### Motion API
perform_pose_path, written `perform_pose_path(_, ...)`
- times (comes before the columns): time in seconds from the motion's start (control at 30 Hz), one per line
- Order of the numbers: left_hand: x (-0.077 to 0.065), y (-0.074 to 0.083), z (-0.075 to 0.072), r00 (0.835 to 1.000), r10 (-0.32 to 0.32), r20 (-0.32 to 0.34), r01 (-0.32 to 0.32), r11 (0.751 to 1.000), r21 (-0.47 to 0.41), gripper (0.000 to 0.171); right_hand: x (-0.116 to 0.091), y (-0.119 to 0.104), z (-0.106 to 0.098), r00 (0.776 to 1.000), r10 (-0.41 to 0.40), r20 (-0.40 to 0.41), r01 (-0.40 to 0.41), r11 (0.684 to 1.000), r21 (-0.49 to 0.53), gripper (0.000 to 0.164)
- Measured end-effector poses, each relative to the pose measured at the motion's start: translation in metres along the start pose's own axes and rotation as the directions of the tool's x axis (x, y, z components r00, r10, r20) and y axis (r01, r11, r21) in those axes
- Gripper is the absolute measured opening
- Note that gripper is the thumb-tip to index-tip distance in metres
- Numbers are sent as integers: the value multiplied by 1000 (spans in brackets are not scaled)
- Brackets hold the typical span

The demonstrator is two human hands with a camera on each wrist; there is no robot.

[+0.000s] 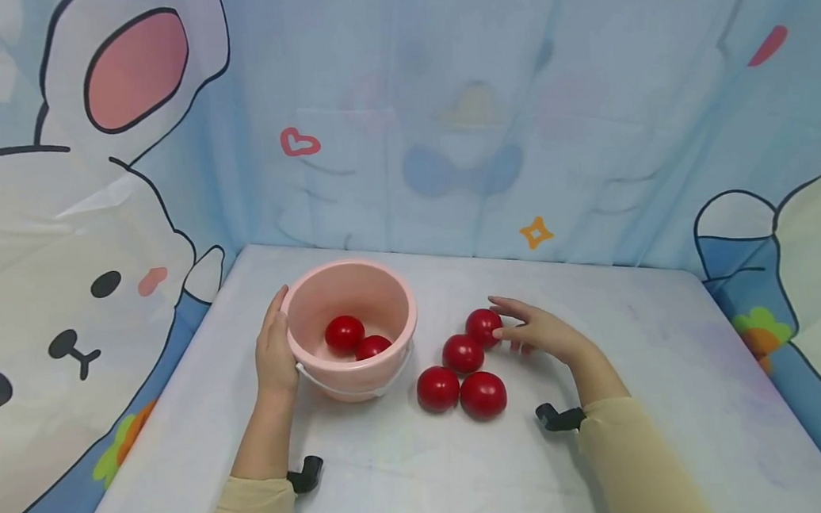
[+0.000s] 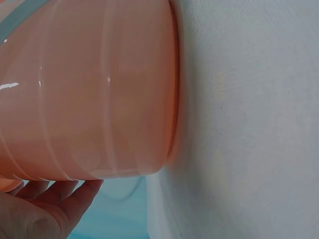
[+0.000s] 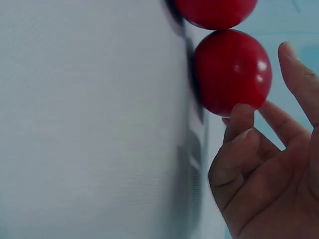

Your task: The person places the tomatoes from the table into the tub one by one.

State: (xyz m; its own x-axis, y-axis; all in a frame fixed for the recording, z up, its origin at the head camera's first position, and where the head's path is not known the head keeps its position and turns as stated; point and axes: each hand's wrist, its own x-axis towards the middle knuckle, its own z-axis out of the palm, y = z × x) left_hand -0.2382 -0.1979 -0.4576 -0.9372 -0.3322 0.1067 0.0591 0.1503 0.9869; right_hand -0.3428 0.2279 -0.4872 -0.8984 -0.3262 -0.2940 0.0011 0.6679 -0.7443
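Note:
A pink bucket with a white handle stands upright on the table; two glossy red balls lie inside it. My left hand rests on the bucket's left side, its fingers nearly straight along the wall. In the left wrist view those fingertips touch the pink surface. Right of the bucket, several more red balls sit close together in a slanting row. My right hand is at the farthest of them, a red ball, with fingers spread and not closed round it. One fingertip overlaps the ball's edge; contact is hard to tell.
A white cloth covers the table. Beside the far ball are three others: a middle ball, a left ball and a near ball. Behind the table hangs a light blue printed curtain.

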Motion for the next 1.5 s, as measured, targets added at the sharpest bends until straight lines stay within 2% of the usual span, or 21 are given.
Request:
perform_pose_path(0.2,0,-1,0,1000,-2,1,2,1000,-12,45,1,9,10,999,36,-16,-35,998,42,88)
perform_pose_path(0.4,0,-2,0,1000,-5,-1,5,1000,-26,44,0,12,15,999,26,-23,-25,997,67,88)
perform_pose_path(0.6,1,-2,0,1000,13,-5,-13,1000,-18,45,-1,14,17,999,25,-35,-22,996,87,82)
perform_pose_path(0.83,0,-3,0,1000,-12,-14,12,999,-42,43,0,16,19,999,28,-44,-24,995,101,80)
perform_pose_path(1.07,0,-2,1,1000,-1,-12,1,999,-37,43,2,20,21,997,15,-75,-7,994,113,76)
perform_pose_path(1.5,0,-2,0,1000,11,-8,-11,999,-49,44,4,22,20,993,41,-111,-27,992,125,77)
